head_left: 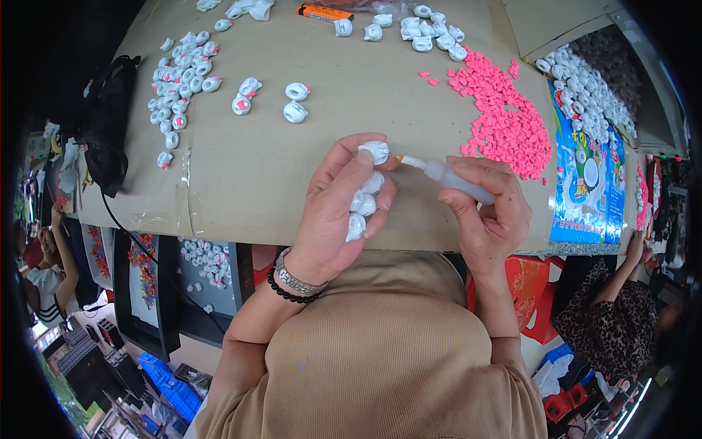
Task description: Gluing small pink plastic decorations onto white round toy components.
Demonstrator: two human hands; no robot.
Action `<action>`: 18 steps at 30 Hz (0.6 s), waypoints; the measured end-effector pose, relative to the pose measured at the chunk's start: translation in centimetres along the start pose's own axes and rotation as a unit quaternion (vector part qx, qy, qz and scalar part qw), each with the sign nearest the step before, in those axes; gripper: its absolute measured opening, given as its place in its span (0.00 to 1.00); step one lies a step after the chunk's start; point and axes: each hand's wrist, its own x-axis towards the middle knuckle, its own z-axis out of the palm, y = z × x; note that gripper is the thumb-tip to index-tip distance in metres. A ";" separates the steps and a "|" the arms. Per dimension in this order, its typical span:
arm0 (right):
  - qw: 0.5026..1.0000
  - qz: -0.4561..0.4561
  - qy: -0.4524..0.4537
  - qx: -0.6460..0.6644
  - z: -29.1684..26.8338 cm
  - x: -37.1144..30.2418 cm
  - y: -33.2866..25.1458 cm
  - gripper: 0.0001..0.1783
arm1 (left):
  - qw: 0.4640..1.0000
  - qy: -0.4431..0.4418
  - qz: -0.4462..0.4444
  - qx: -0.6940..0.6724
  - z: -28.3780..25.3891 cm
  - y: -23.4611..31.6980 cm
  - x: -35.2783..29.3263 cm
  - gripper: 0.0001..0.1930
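Note:
My left hand is closed around several small white figure heads; the topmost white head is pinched between thumb and fingertips, the others lie in a row along the fingers. My right hand grips a translucent squeeze bottle. Its thin tip points left and reaches the pinched head or stops just short; I cannot tell which. Right of my hands lies a spread pile of tiny pink pieces. Beyond my left hand two white heads sit close together.
Many white heads, some with pink parts, form a cluster at the left. More white heads lie at the back beside an orange box. A black cable runs off the table's left. Trays stand below; co-workers sit at both sides.

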 end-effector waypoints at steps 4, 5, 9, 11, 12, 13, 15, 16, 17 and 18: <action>1.000 0.006 -0.002 -0.002 0.0 0.1 0.0 0.16 | 1.000 0.011 -0.004 0.002 0.2 0.1 -0.1 0.14; 1.000 0.006 -0.005 -0.007 -0.1 0.1 0.1 0.16 | 1.000 0.015 -0.005 0.002 0.3 0.1 -0.1 0.13; 0.992 0.088 0.031 0.083 -0.4 0.3 0.4 0.15 | 1.000 0.023 -0.004 0.008 0.3 0.2 -0.1 0.14; 0.952 0.221 0.083 0.193 -0.6 1.0 0.2 0.15 | 1.000 0.022 -0.006 0.014 0.2 0.2 0.0 0.15; 0.949 0.234 0.081 0.193 -0.7 1.6 0.3 0.16 | 1.000 0.022 -0.007 0.011 0.2 0.2 0.0 0.16; 0.946 0.247 0.079 0.193 -0.8 2.6 0.7 0.17 | 1.000 0.023 -0.009 0.009 0.1 0.2 0.0 0.16; 0.939 0.273 0.047 0.203 -1.1 4.0 2.0 0.16 | 1.000 0.018 -0.009 0.005 -0.2 0.0 0.0 0.16; 0.937 0.287 0.031 0.196 -1.1 4.8 2.2 0.15 | 1.000 0.014 -0.009 0.003 -0.3 -0.1 0.1 0.16; 0.934 0.303 0.013 0.189 -1.0 5.7 2.4 0.15 | 1.000 0.011 -0.009 0.000 -0.4 -0.1 0.1 0.16; 0.931 0.317 -0.004 0.182 -0.9 6.5 2.6 0.14 | 1.000 0.010 -0.007 0.001 -0.4 -0.2 0.1 0.16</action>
